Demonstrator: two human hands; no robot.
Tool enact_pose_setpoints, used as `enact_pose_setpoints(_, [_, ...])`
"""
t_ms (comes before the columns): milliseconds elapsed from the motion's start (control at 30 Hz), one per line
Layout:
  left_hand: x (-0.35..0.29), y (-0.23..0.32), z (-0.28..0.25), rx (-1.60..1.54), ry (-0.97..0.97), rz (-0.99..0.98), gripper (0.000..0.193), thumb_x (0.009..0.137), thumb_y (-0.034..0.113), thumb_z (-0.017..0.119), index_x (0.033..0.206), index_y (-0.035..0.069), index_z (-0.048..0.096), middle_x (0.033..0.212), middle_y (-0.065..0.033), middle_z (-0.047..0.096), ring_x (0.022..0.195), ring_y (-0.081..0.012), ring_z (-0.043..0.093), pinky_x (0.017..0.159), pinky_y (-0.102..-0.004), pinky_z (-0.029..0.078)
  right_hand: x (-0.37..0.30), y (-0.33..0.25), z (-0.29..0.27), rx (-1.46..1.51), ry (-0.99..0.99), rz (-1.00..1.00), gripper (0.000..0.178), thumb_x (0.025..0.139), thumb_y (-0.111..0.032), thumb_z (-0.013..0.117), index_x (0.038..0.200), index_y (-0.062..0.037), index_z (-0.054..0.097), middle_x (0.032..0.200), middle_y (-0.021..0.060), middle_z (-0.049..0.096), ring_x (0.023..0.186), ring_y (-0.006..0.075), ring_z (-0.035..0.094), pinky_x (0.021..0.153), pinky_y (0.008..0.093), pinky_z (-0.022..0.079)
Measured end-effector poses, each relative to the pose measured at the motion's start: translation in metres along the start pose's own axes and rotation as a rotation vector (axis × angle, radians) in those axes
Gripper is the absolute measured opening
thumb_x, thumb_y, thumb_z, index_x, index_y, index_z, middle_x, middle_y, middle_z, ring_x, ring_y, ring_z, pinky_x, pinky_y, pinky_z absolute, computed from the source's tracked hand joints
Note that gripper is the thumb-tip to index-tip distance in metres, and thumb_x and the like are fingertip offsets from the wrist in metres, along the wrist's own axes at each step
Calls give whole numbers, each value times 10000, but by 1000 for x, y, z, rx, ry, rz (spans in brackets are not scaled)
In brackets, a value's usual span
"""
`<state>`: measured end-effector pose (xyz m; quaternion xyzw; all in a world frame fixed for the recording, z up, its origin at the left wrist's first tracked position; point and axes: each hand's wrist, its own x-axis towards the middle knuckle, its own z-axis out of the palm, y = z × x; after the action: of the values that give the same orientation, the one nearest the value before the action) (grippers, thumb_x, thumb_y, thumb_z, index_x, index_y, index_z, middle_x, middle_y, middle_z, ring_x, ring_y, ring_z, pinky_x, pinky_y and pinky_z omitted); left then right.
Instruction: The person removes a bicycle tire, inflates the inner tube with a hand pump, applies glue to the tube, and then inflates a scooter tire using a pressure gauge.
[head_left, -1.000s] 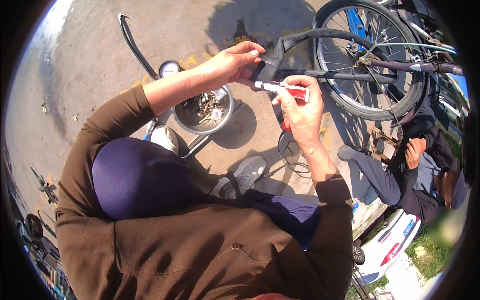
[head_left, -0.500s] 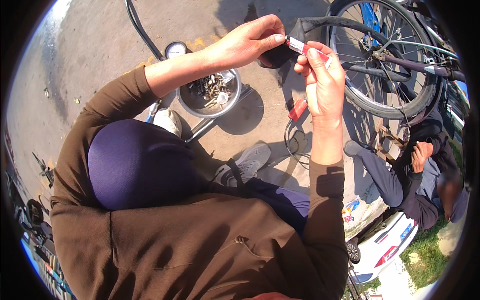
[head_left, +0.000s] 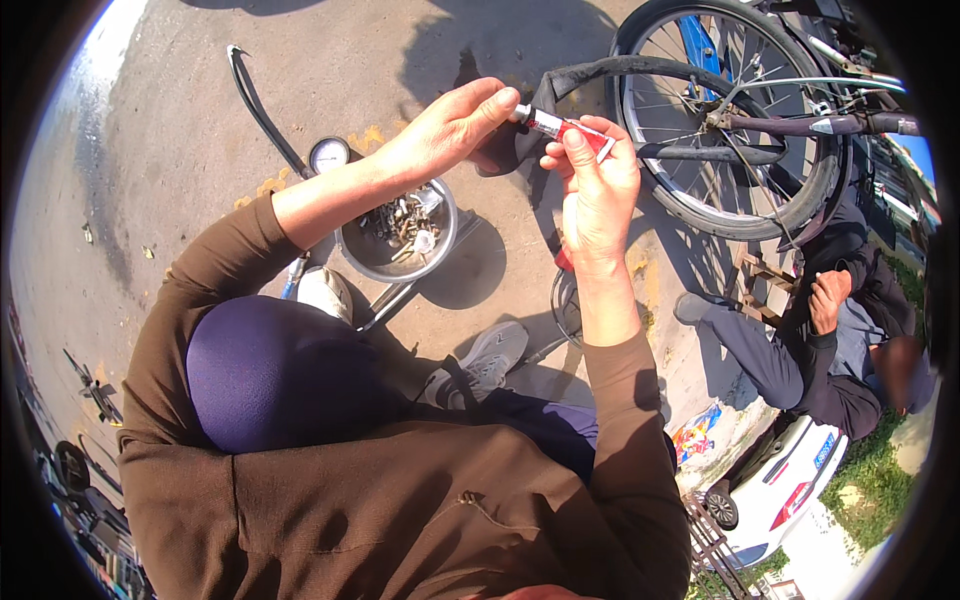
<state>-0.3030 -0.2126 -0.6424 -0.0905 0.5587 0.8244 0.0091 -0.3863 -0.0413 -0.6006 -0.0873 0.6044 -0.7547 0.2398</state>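
Observation:
My right hand [head_left: 598, 190] pinches a small red-and-white squeeze tube [head_left: 550, 124] between thumb and fingers. The tube lies aslant, its black collar and pale tip pointing left. My left hand [head_left: 465, 122] is closed at that tip, thumb and fingers pressed together. Its fingers partly hide what they grip, which looks like the tube's cap. Just beyond the hands, a black bicycle inner tube [head_left: 600, 68] stretches left from the wheel [head_left: 735, 120] and bends down behind the squeeze tube.
A metal bowl [head_left: 447, 232] of small parts and scraps stands below my left forearm. Near it are a pressure gauge [head_left: 329, 155] and a black hose [head_left: 262, 112]. At right, another person [head_left: 810, 340] sits by a wooden stool [head_left: 765, 285]; a white car [head_left: 785, 490] is behind.
The whole view has shifted, so the scene sits farther left. My left fingers have moved slightly at the squeeze tube's end, and more of its black collar and pale tip shows.

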Motion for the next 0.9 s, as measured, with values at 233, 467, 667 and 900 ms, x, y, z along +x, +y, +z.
enact_pose_setpoints(233, [4,-4,-1,76,16,73,240,1050,252,475,1107,20,502,996,-54,571,892,-126,614,783,-315,594,0,3,0,6,3,14,269,904,-35,684,1127,-4,538,953,110,677,769,170,681,673,299,593])
enact_pose_setpoints(467, [1,3,1,-51,61,-123,420,1038,398,466,1068,-18,512,903,-45,511,819,-172,651,724,-350,621,-2,9,-1,122,-23,56,250,944,-75,643,1174,-23,559,968,91,678,800,155,669,702,297,582])
enact_pose_setpoints(667, [3,4,-1,-123,48,-193,419,1051,410,418,1104,4,506,922,-46,499,856,-216,679,734,-385,625,0,13,-8,105,17,83,235,971,-100,609,1183,-23,541,957,88,667,786,150,657,688,293,571])
enact_pose_setpoints(900, [5,3,0,-384,54,-243,396,1068,355,378,1284,29,434,1161,-85,515,987,-296,685,842,-447,605,2,0,-14,-15,47,21,240,1024,-175,527,1204,-17,520,964,102,628,758,154,616,680,307,553])
